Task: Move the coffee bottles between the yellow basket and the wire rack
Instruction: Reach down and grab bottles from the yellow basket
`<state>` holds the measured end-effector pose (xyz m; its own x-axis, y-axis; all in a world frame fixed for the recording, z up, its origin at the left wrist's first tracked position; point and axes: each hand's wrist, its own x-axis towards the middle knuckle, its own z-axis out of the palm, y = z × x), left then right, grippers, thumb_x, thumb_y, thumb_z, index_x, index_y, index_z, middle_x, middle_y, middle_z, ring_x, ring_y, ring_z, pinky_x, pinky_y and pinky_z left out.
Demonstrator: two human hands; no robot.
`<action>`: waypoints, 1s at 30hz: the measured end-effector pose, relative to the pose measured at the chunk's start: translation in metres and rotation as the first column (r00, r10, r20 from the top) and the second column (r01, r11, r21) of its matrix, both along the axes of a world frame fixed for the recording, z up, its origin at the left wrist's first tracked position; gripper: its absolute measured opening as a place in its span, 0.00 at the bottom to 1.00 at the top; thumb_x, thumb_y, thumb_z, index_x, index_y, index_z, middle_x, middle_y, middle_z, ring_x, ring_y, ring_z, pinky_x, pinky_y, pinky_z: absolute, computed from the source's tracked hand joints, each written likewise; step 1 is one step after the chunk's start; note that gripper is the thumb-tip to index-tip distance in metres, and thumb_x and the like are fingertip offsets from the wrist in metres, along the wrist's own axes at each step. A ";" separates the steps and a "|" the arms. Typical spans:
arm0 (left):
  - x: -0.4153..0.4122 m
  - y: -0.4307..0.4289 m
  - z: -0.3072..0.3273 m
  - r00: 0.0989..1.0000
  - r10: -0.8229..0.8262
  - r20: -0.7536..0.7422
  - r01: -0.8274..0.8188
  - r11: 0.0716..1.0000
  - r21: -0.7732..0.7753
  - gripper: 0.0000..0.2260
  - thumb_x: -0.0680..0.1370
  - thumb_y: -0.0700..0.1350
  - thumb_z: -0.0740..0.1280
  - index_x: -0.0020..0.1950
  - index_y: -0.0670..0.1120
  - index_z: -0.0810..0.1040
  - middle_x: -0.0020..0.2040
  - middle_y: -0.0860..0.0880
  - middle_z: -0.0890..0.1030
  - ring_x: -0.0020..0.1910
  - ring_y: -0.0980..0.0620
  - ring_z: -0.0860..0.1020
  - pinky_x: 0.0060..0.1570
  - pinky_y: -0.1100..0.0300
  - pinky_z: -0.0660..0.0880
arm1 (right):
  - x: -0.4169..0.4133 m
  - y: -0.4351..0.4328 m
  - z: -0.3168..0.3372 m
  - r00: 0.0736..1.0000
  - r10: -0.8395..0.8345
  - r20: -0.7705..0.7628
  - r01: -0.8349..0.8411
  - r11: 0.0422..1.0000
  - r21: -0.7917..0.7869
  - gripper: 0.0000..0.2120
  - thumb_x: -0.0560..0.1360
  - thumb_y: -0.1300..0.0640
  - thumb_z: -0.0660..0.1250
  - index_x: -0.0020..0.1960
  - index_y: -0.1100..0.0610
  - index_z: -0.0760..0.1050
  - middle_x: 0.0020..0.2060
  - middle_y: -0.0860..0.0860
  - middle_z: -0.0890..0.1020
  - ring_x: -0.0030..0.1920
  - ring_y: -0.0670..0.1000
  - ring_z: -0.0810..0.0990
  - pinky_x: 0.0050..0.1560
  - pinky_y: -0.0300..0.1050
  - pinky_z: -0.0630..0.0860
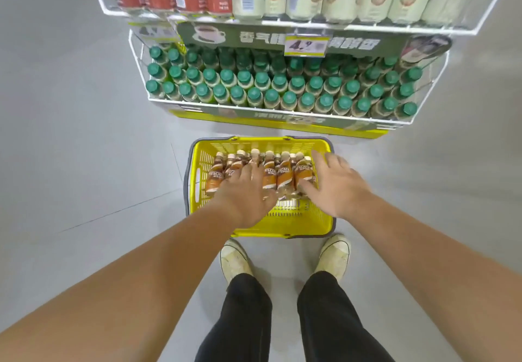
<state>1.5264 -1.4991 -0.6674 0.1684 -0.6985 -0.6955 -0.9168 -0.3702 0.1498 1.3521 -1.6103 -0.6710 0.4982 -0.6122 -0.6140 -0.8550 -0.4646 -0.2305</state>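
Several coffee bottles (pixel 284 176) lay packed in the yellow basket (pixel 282 224); left hand (pixel 245 189) and right hand (pixel 336 181) lay over them, fingers spread, nothing clasped. Risk: a loose grab at smooth, crowded bottles could drop one. Basket stood on grey floor tiles (pixel 84 164) before the stocked wire rack (pixel 180 102).

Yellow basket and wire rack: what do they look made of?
Yellow basket: moulded plastic by the look, slightly glossy, with slotted lattice walls. Wire rack: thin rods with a white coating, probably metal underneath, though the coating hides it.
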 end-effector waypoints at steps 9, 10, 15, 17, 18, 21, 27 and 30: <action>-0.029 -0.045 -0.167 0.999 -0.026 0.031 0.025 0.999 0.035 0.34 0.82 0.66 0.49 0.80 0.44 0.53 0.79 0.39 0.59 0.79 0.38 0.53 0.76 0.40 0.50 | -0.001 -0.015 -0.166 0.998 -0.060 0.034 0.059 0.997 0.052 0.37 0.79 0.36 0.56 0.81 0.52 0.49 0.76 0.55 0.62 0.75 0.58 0.59 0.71 0.57 0.64; -0.029 -0.053 -0.183 0.998 -0.036 0.044 0.035 0.999 0.029 0.34 0.82 0.65 0.49 0.80 0.44 0.53 0.79 0.39 0.60 0.78 0.38 0.55 0.76 0.40 0.52 | 0.001 -0.017 -0.182 0.996 -0.074 0.041 0.072 0.996 0.054 0.37 0.78 0.36 0.57 0.80 0.52 0.49 0.76 0.55 0.62 0.75 0.58 0.60 0.71 0.57 0.64; -0.024 -0.080 -0.246 0.992 -0.075 0.098 0.077 0.997 -0.020 0.26 0.83 0.60 0.51 0.73 0.44 0.65 0.73 0.40 0.67 0.72 0.40 0.64 0.70 0.44 0.62 | 0.008 -0.028 -0.243 0.959 -0.278 0.054 0.267 0.952 0.151 0.32 0.80 0.43 0.59 0.79 0.53 0.54 0.72 0.57 0.68 0.71 0.60 0.65 0.69 0.56 0.66; -0.024 -0.087 -0.266 0.994 -0.061 0.093 0.062 0.998 -0.007 0.25 0.82 0.58 0.51 0.71 0.43 0.68 0.72 0.40 0.69 0.70 0.40 0.64 0.68 0.44 0.61 | 0.013 -0.032 -0.262 0.930 -0.364 0.058 0.348 0.918 0.192 0.29 0.79 0.46 0.60 0.77 0.54 0.58 0.68 0.58 0.72 0.68 0.61 0.70 0.64 0.54 0.70; -0.024 -0.090 -0.275 0.995 -0.051 0.087 0.050 0.999 0.015 0.25 0.82 0.58 0.51 0.70 0.43 0.69 0.71 0.41 0.71 0.70 0.40 0.64 0.67 0.43 0.61 | 0.016 -0.035 -0.270 0.907 -0.419 0.048 0.400 0.890 0.220 0.27 0.79 0.47 0.61 0.75 0.54 0.61 0.65 0.58 0.74 0.65 0.62 0.73 0.59 0.53 0.72; -0.024 -0.103 -0.297 0.996 -0.050 0.081 0.044 0.997 0.066 0.27 0.82 0.62 0.51 0.67 0.43 0.71 0.67 0.41 0.75 0.68 0.39 0.65 0.64 0.42 0.60 | 0.025 -0.043 -0.287 0.823 -0.567 -0.032 0.551 0.784 0.284 0.22 0.78 0.47 0.63 0.67 0.57 0.69 0.52 0.55 0.77 0.48 0.57 0.77 0.36 0.43 0.70; -0.018 -0.124 -0.311 0.995 0.098 -0.001 -0.096 0.981 0.166 0.28 0.78 0.68 0.57 0.63 0.45 0.75 0.65 0.41 0.76 0.69 0.37 0.67 0.71 0.41 0.58 | 0.036 -0.061 -0.299 0.761 -0.647 -0.052 0.640 0.734 0.229 0.16 0.71 0.51 0.74 0.32 0.55 0.70 0.30 0.50 0.74 0.28 0.48 0.72 0.23 0.39 0.61; -0.018 -0.130 -0.307 0.963 0.263 -0.053 -0.243 0.938 0.249 0.20 0.72 0.64 0.68 0.45 0.47 0.74 0.56 0.45 0.77 0.66 0.39 0.69 0.70 0.39 0.60 | 0.035 -0.063 -0.293 0.739 -0.672 -0.052 0.660 0.706 0.259 0.16 0.67 0.56 0.77 0.30 0.55 0.70 0.28 0.51 0.74 0.26 0.48 0.72 0.19 0.36 0.61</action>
<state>1.5089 -1.6292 -0.9742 0.2518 -0.4527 -0.8553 -0.7761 -0.6224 0.1010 1.3869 -1.6729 -0.9639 0.0487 -0.6283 -0.7764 -0.9066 0.2985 -0.2984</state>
